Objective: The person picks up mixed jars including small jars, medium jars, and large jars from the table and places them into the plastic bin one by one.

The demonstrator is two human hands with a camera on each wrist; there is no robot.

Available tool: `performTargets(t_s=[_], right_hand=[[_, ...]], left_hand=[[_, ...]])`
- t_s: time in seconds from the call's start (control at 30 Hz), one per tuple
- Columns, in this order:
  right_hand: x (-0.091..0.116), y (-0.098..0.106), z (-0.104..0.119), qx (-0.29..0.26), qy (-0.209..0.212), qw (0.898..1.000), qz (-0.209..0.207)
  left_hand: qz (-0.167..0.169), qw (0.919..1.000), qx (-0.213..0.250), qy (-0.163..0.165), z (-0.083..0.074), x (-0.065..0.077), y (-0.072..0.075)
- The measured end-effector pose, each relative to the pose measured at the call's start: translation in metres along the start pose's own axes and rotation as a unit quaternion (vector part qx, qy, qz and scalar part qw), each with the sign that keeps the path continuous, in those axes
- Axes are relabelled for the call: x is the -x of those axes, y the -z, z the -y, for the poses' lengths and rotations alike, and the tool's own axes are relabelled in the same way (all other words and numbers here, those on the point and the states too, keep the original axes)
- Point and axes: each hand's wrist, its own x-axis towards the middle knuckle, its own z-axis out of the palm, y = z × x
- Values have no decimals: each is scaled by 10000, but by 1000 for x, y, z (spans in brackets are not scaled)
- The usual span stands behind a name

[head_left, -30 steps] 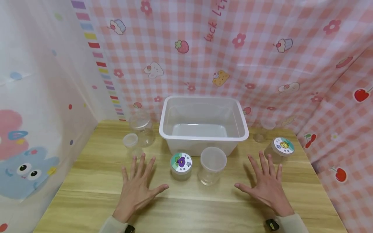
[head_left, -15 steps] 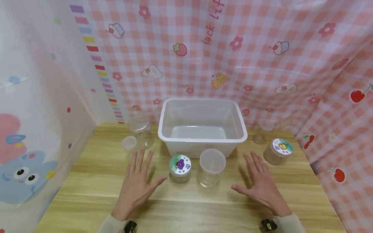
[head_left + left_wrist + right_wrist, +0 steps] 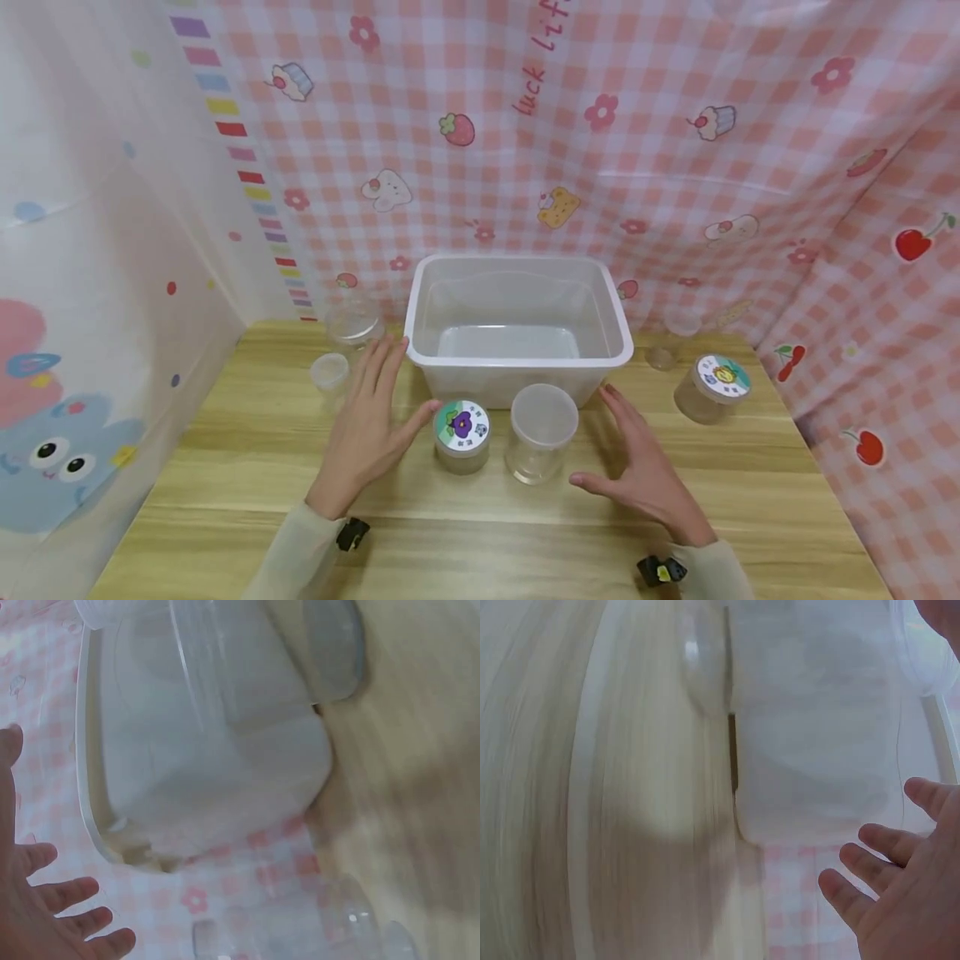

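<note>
A white plastic tub [image 3: 517, 364] stands at the back middle of the wooden table. My left hand [image 3: 367, 421] reaches toward its left side with fingers extended, fingertips right at the rim's left front corner. My right hand [image 3: 643, 467] is at the tub's lower right front, fingers straight and thumb spread. Between the hands stand a jar with a purple flower label [image 3: 462, 433] and a taller clear jar with a frosted lid [image 3: 542, 433]. In the left wrist view the fingers [image 3: 67, 894] are spread beside the tub; the right wrist view shows fingers [image 3: 885, 851] likewise apart.
Left of the tub are a large clear jar [image 3: 354, 321] and a small lidded jar [image 3: 330, 371], partly behind my left hand. To the right stand a small clear jar [image 3: 675, 337] and a jar with a yellow flower label [image 3: 716, 387]. A checked cloth [image 3: 487, 125] hangs behind.
Both hands have moved inward and forward, from lying spread above the table to close beside the tub. The head view has shifted slightly; the tub and jars stay in place.
</note>
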Motion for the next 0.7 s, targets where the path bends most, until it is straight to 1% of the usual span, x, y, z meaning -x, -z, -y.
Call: performTargets(t_s=[0.13, 0.3, 0.5, 0.7], right_hand=[[-4, -8, 4, -289, 5, 9996, -9], [-8, -17, 8, -591, 54, 9982, -19], [-10, -29, 12, -959, 70, 9952, -184], [-13, -43, 18, -1308, -113, 9908, -322]], left_hand=[[-297, 9987, 94, -402, 1, -13, 0], [-447, 9962, 149, -737, 2, -23, -1], [-453, 9939, 187, -988, 1, -32, -7], [-492, 9920, 222, -1142, 2, -37, -14]])
